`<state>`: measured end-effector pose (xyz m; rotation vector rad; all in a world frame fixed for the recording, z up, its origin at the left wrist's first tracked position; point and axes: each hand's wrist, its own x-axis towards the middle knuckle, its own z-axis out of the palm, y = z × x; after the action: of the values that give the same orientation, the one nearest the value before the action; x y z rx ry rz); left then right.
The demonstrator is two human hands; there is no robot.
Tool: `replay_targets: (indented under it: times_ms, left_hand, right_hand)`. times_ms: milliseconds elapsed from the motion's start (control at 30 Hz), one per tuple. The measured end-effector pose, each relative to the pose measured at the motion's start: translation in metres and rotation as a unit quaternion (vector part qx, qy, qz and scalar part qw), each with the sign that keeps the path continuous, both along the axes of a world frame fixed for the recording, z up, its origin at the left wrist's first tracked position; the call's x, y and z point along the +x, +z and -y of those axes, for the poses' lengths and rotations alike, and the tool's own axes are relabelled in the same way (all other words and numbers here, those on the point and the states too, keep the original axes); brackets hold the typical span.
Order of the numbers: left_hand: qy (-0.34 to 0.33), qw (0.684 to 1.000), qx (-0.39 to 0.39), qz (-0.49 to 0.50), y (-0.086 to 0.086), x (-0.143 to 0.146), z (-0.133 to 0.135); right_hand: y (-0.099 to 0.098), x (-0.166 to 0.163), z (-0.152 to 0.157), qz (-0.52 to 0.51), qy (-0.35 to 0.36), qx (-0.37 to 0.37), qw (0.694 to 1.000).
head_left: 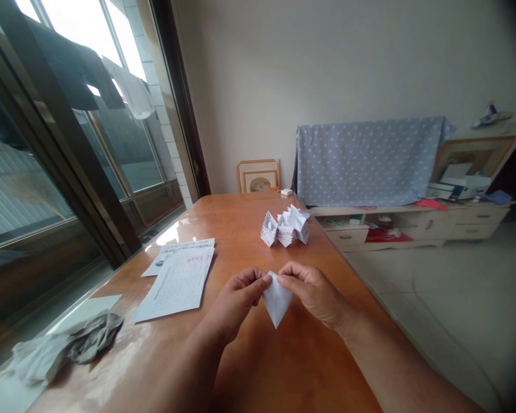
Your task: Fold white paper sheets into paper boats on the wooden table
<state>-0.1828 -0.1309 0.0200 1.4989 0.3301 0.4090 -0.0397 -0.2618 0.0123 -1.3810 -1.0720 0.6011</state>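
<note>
Pinching a folded white paper between them, a person's left hand and right hand work above the near half of a glossy brown bench. Each grip is closed, thumb against bent fingers, the left at the paper's upper left edge and the right at its upper right; the paper hangs between the two with its point down. Just beyond the hands, a cluster of folded paper shapes, some bearing print, stands toward the bench's right edge. To the left lie overlapping printed sheets, red marks on the top one, and nearer the person, a crumpled gray cloth. A small white box sits at the bench's far end, near a framed picture by the wall. At right, a blue cloth with pale dots drapes above a low white cabinet; laundry hangs beyond the glass at left.
</note>
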Motion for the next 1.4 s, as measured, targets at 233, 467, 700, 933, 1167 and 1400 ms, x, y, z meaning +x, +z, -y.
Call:
replay_targets:
  times_ms: [233, 467, 700, 933, 1167, 1400]
  left_hand:
    - [-0.019, 0.999, -0.023, 0.018, 0.000, -0.002, 0.000]
    - [-0.030, 0.998, -0.051, 0.028, -0.001, -0.002, 0.000]
    - [-0.041, 0.998, -0.038, 0.033, 0.000, -0.001, 0.002]
    - [0.089, 0.990, 0.069, 0.085, 0.001, 0.000, 0.005]
    - [0.103, 0.980, 0.165, 0.035, -0.003, 0.002, 0.010]
    - [0.103, 0.981, 0.166, 0.018, 0.001, 0.001, 0.013]
  right_hand:
    - [-0.002, 0.001, -0.001, -0.017, 0.023, -0.005, 1.000]
    - [0.000, -0.001, 0.001, -0.030, 0.036, 0.003, 0.999]
    - [0.001, -0.002, 0.003, -0.053, 0.049, 0.007, 0.997]
    - [-0.003, 0.001, -0.002, -0.051, 0.007, 0.032, 0.998]
    - [-0.003, -0.001, -0.002, -0.048, 0.006, 0.037, 0.998]
    - [-0.003, -0.003, -0.001, -0.049, 0.016, 0.029, 0.998]
